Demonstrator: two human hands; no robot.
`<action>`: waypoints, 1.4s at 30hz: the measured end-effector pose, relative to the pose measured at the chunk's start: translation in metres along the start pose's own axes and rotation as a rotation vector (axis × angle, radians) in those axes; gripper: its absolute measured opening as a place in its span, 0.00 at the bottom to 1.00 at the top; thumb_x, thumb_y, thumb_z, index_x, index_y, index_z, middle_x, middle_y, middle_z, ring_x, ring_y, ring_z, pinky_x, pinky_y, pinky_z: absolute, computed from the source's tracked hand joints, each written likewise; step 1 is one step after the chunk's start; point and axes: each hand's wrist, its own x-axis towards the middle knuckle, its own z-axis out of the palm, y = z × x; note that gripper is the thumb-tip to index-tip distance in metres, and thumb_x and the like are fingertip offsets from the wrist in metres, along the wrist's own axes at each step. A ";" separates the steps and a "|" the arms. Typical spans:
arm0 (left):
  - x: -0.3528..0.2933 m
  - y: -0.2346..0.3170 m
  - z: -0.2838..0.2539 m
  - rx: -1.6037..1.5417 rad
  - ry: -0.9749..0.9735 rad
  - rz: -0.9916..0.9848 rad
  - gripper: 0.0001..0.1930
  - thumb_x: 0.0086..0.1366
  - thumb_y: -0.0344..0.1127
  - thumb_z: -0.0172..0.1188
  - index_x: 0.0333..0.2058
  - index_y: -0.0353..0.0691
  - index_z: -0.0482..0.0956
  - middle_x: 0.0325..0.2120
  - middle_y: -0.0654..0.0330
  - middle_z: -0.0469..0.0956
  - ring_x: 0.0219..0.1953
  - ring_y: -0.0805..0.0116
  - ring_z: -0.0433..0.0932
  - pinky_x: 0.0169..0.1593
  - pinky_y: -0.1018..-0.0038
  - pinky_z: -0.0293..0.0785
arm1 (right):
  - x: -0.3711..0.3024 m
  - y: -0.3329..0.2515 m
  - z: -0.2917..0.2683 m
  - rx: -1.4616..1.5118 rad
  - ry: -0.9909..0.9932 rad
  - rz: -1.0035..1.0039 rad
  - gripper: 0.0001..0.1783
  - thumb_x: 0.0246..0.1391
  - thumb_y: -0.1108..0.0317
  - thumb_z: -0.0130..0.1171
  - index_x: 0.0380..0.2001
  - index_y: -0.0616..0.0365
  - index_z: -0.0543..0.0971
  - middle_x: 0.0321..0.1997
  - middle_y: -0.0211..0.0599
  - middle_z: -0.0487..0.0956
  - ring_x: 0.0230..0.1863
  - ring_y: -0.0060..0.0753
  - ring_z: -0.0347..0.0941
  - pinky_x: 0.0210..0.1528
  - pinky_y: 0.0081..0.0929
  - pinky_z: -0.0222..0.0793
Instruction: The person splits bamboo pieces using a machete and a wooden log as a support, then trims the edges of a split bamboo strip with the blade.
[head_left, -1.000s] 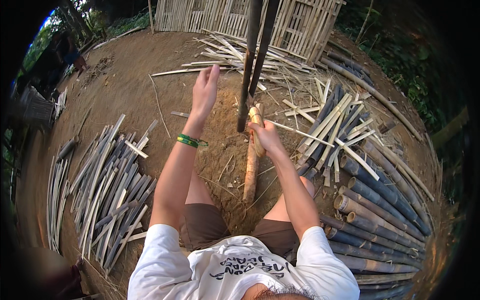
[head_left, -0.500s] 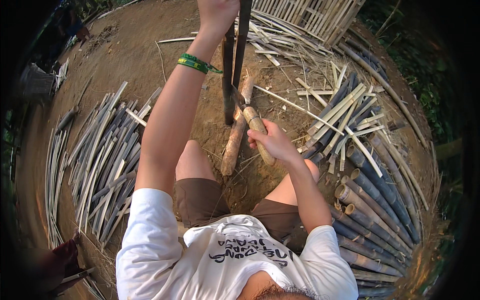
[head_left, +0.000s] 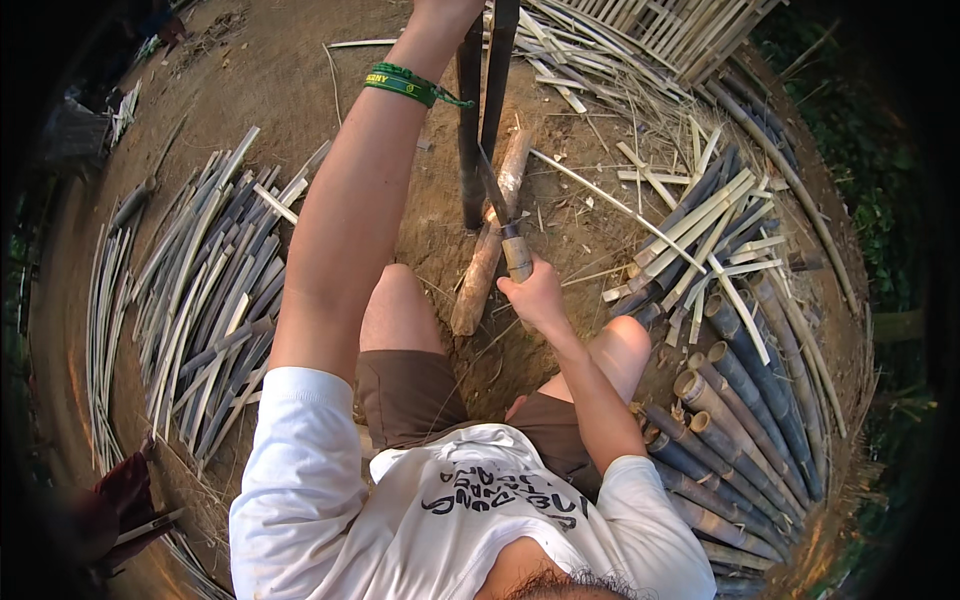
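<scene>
My right hand [head_left: 540, 298] is closed round the pale, thick handle of a machete [head_left: 517, 255]. Its dark blade points away from me and lies across the log, beside the foot of the bamboo. Two dark bamboo strips [head_left: 469, 130] stand nearly upright, parting toward the top like a split pole. At the upper edge my left hand [head_left: 450, 10], with a green band on its wrist, is closed on the bamboo; most of its fingers are cut off by the frame. A short, worn log [head_left: 480, 275] lies on the ground between my knees and the bamboo.
Split bamboo strips [head_left: 205, 300] are heaped at my left. Cut pale slats [head_left: 690, 230] lie crosswise at the right, above stacked whole bamboo poles [head_left: 725, 420]. A slatted bamboo panel [head_left: 690, 35] stands at the far right. Dark red cloth [head_left: 125, 500] shows at lower left.
My right hand and the machete have turned, so the handle points more toward me and the blade more away. The bamboo and my left hand sit slightly higher and further right in view.
</scene>
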 end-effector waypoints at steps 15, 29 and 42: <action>0.003 0.012 -0.020 -0.129 -0.252 -0.213 0.35 0.77 0.62 0.36 0.29 0.32 0.73 0.19 0.61 0.71 0.26 0.67 0.71 0.34 0.65 0.69 | 0.054 0.042 -0.061 0.006 -0.261 -0.031 0.21 0.45 0.60 0.75 0.39 0.60 0.80 0.31 0.38 0.82 0.32 0.33 0.77 0.40 0.34 0.72; -0.037 0.063 0.001 0.120 -0.157 -0.203 0.38 0.71 0.68 0.46 0.28 0.29 0.74 0.20 0.40 0.74 0.27 0.44 0.76 0.35 0.54 0.69 | 0.002 -0.013 0.019 -0.019 0.144 0.133 0.18 0.49 0.65 0.64 0.37 0.72 0.79 0.29 0.62 0.81 0.36 0.64 0.81 0.39 0.50 0.73; -0.013 0.044 -0.009 0.047 -0.323 -0.236 0.41 0.71 0.70 0.42 0.33 0.26 0.74 0.24 0.38 0.75 0.32 0.46 0.77 0.41 0.54 0.70 | -0.003 -0.008 0.037 0.073 0.109 0.076 0.28 0.49 0.55 0.68 0.46 0.69 0.79 0.37 0.57 0.84 0.41 0.58 0.82 0.45 0.46 0.75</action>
